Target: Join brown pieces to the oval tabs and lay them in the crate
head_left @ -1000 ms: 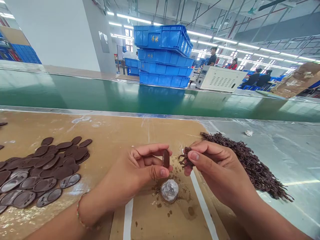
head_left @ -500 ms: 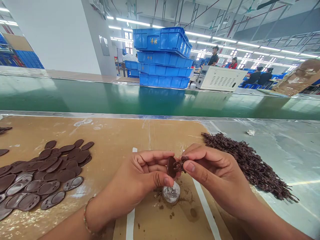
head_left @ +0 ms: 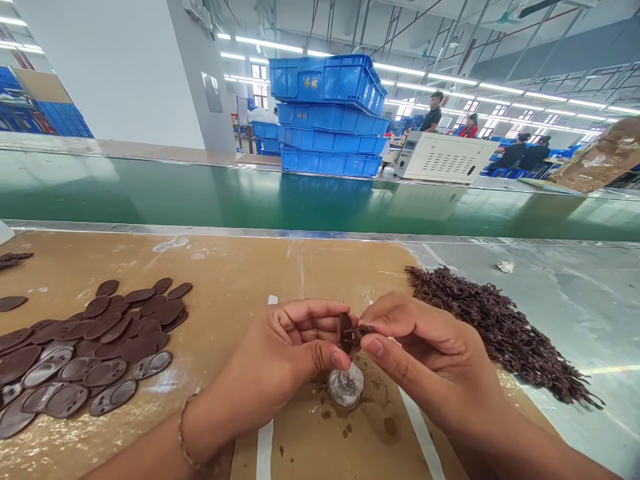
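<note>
Disc [head_left: 345,332] set nearly on edge in the left hand [head_left: 300,343], long axis close to upright, one broad face turned towards the right hand [head_left: 425,360]. By judgement, all turning on the small space between that face and the right fingertips, bridged by a dark lace [head_left: 367,329]. Roughly level, so across the disc's long axis, running leftwards from the right thumb and forefinger to the disc. Touching the face or threaded through a hole: cannot tell at this size.

Left hand the nearer, in fact grasping the disc: thumb on the near side, other fingers [head_left: 325,308] bent along the far side, rim held at the tips. Right hand pinching the lace between thumb and forefinger, tips just beside the disc, about level with its middle.

Both pieces held up off the worktop [head_left: 240,267], well in from its far edge, between two white strips [head_left: 265,447] and almost over a clear jar [head_left: 346,387]. More discs [head_left: 115,330] heaped to the left; more laces [head_left: 493,327] piled to the right, slanting from behind the right hand. Beyond the far edge, a green belt [head_left: 215,193], well apart from both hands.
</note>
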`<state>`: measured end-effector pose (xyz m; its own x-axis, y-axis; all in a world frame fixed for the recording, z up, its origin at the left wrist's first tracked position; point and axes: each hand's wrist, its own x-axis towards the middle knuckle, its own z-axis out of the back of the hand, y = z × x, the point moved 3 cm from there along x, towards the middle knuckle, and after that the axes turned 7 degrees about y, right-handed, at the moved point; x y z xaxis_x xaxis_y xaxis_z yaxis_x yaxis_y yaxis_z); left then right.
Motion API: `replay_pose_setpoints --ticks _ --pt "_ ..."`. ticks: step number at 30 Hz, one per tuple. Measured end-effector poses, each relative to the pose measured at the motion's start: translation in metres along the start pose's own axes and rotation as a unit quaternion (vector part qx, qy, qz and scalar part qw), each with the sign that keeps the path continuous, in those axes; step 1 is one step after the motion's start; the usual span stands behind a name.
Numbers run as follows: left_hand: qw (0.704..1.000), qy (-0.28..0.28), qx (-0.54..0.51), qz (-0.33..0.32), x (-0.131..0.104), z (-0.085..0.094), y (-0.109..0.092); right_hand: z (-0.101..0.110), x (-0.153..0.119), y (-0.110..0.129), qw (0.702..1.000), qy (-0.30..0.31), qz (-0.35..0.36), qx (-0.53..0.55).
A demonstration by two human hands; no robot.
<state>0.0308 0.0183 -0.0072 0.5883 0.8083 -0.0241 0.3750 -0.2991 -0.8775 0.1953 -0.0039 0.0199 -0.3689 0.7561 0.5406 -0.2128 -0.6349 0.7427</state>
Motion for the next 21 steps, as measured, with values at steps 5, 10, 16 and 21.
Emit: replay_pose_setpoints --ticks 5,10,16,21 --pt "1.0 -0.011 -0.005 -0.003 -0.0005 -0.0006 -0.0012 -0.0005 -0.0015 -0.0015 1.0 0.002 0.001 -0.009" --pt "1.0 -0.006 -0.023 -0.011 0.0013 -0.0019 -0.0019 -0.0006 -0.001 -0.0032 1.0 0.011 0.001 -0.001" --pt "0.999 -0.021 -0.029 -0.004 0.0026 -0.0005 -0.0003 -0.0011 0.002 -0.0045 0.999 0.019 -0.012 0.029" --pt "0.999 -0.038 -0.03 0.001 0.0041 -0.0003 0.0012 -0.0025 0.0031 -0.0051 0.999 0.035 -0.014 0.038"
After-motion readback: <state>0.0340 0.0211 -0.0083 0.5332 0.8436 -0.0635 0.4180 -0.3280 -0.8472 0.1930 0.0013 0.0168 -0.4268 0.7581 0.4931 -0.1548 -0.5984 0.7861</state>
